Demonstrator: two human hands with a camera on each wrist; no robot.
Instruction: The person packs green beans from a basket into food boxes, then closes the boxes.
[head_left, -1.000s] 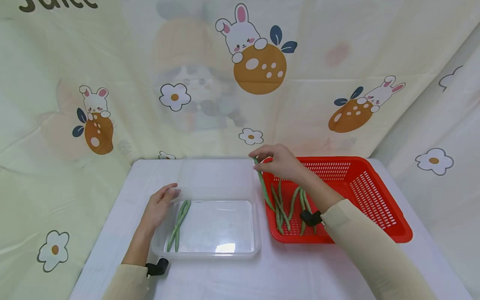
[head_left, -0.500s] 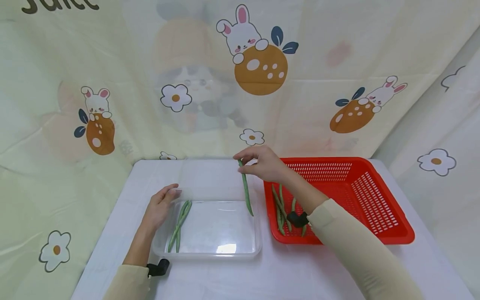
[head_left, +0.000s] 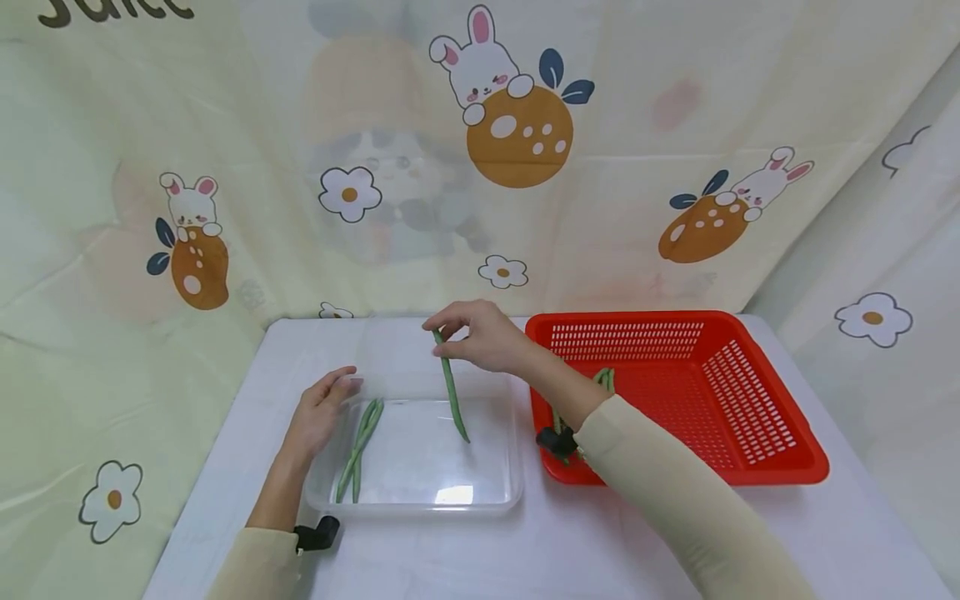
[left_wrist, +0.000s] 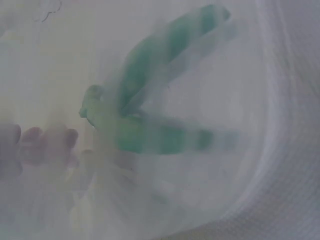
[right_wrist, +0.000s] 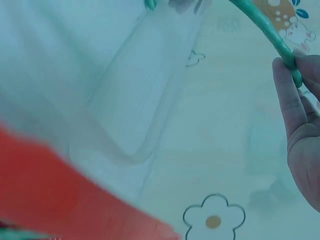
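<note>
Pale cloth (head_left: 615, 225) printed with rabbits (head_left: 480, 77) hangs behind a white-covered table (head_left: 465, 557). Your right hand (head_left: 483, 337) has moved leftward from the red basket (head_left: 637, 317), bringing the green bean (head_left: 452, 387) over the clear container (head_left: 420, 508). Judging by this, the carrying part of the transfer is nearly done and what remains for this bean is lowering and letting go. You have it pinched near its upper end between thumb and fingers, and it hangs tilted, lower end toward the right; whether that end touches the container's floor, you can't tell from here. Your left hand (head_left: 315, 417) hasn't shifted: it rests at the container's left side near the far corner, fingers fairly straight rather than wrapped around anything.

Counting up: you have one bean in your grip and two in the container, the crossed beans (head_left: 366, 433) along its left side. You can't count the basket beans (head_left: 608, 379), since your right sleeve (head_left: 660, 492) and forearm hide most of them. You have one container, one basket, two black wrist devices (head_left: 318, 533), and three rabbits on the cloth.
</note>
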